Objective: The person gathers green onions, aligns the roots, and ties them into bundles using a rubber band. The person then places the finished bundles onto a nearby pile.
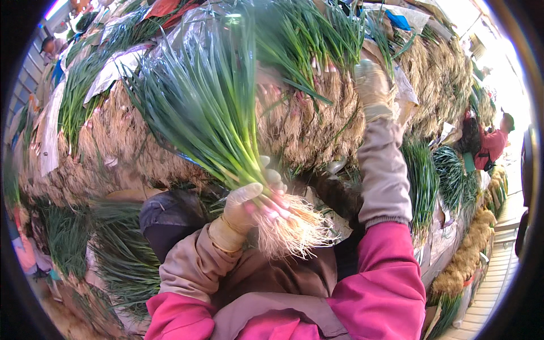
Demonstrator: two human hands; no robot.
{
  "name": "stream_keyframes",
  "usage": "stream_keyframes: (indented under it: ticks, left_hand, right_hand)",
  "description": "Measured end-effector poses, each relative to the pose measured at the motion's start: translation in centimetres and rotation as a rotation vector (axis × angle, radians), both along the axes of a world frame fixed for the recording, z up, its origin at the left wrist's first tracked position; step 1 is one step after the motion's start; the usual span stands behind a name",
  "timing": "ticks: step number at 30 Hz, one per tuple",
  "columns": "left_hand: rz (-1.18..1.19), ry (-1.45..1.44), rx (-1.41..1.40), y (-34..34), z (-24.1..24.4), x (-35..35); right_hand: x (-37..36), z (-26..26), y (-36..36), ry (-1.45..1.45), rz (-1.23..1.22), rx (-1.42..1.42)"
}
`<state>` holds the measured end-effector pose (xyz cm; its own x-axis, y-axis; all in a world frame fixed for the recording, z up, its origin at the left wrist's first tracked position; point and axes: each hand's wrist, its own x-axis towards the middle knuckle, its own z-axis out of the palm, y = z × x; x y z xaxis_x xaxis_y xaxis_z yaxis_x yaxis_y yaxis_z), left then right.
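Note:
My left hand [248,206], in a pale rubber glove, grips a bunch of green garlic plants [225,140] just above their pinkish bulbs. The long leaves fan out up and to the left. Pale stringy roots [293,229] hang towards my lap at the lower right. My right hand [373,85], gloved the same way and blurred, reaches forward to the right end of a row of loose plants [316,42] on the heap. Its fingertips lie beside the leaves there, and whether they hold any cannot be made out.
A long heap of root-fringed plants [127,144] curves around in front, with pale sheets [117,68] between its layers. More bundles lie at left [123,250] and at right [418,182]. A person in red [493,146] is at far right, another person [50,47] at far left.

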<state>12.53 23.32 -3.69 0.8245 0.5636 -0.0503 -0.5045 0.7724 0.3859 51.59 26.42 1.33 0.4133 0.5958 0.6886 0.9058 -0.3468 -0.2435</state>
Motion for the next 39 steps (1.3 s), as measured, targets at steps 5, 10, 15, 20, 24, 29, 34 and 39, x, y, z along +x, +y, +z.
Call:
stream_keyframes:
  ticks: [5,10,15,20,24,29,34,39]
  left_hand:
    - [-0.033,-0.047,-0.038,-0.2,0.1,0.2]
    - [-0.053,-0.15,-0.055,0.3,0.2,-0.2]
    - [-0.007,-0.214,-0.08,0.4,1.1,-0.7]
    - [-0.019,-0.47,0.045,1.2,1.7,-1.2]
    - [-0.009,-0.21,-0.005,1.0,1.4,-0.1]
    - [-0.018,-0.097,0.008,0.6,0.2,0.1]
    - [-0.006,-0.069,-0.049,0.2,1.1,-0.3]
    - [-0.045,-0.078,-0.074,0.3,0.8,-0.3]
  right_hand:
    - [-7.2,-5.0,3.0,0.129,0.288,-0.292]
    - [-7.0,-1.8,1.2,0.995,0.457,0.102]
    - [-10.1,-0.2,-2.9,1.149,0.632,-0.247]
    - [-12.0,-3.6,-3.7,0.94,0.61,-0.515]
    - [-6.6,-4.8,0.8,0.618,0.276,-0.248]
    - [-7.6,-3.5,1.1,0.184,0.198,-0.44]
    - [-10.6,1.7,-4.1,0.545,0.262,-0.079]
    - [-12.9,-1.4,-6.0,0.42,0.341,-0.364]
